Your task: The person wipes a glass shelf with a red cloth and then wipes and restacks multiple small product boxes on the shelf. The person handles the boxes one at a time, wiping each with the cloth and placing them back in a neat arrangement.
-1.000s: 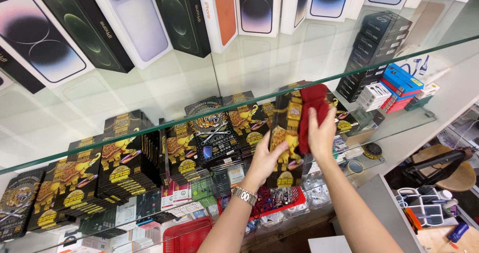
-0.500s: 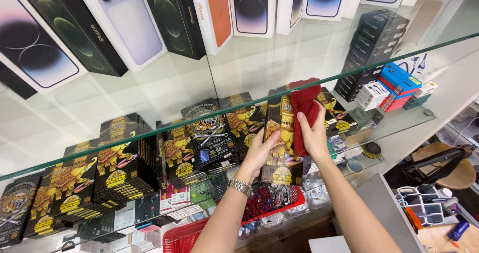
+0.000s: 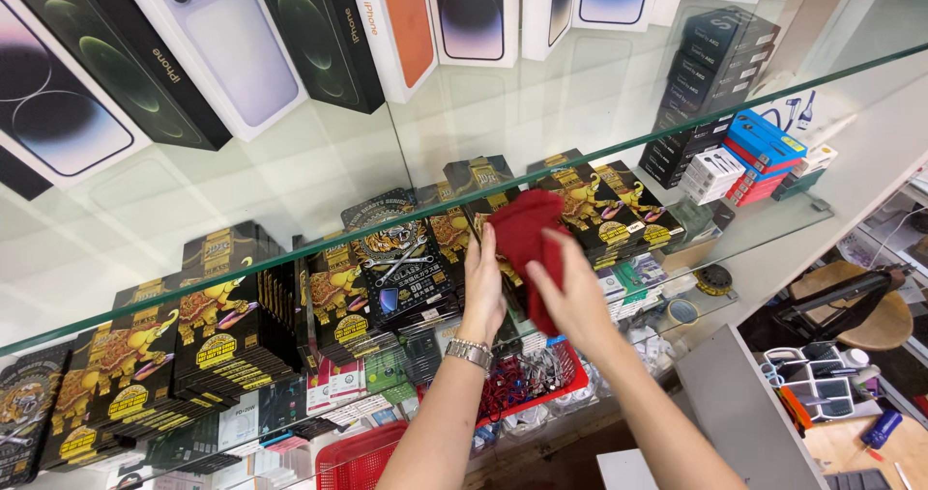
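Note:
My right hand (image 3: 572, 297) is shut on a dark red cloth (image 3: 522, 229) and presses it against a black-and-gold flat box (image 3: 515, 292) held upright between both hands. On the box's left side, my left hand (image 3: 483, 285) grips it with fingers pointing up; a metal watch (image 3: 470, 354) is on that wrist. Both hands are under the upper glass shelf (image 3: 290, 250), in front of rows of similar black-and-gold boxes (image 3: 232, 331). Most of the held box is hidden by the cloth and fingers.
Phone boxes (image 3: 232, 50) lie on the upper glass shelf. Stacked black boxes (image 3: 717, 60), white boxes (image 3: 715, 171) and blue-and-red boxes (image 3: 764, 152) sit at right. Below are a red tray of cables (image 3: 565, 386), a red basket (image 3: 360, 456) and a round stool (image 3: 865, 311).
Both hands have shifted left and drawn closer together. The red cloth moved from the right side of the boxes to over the box held between the hands.

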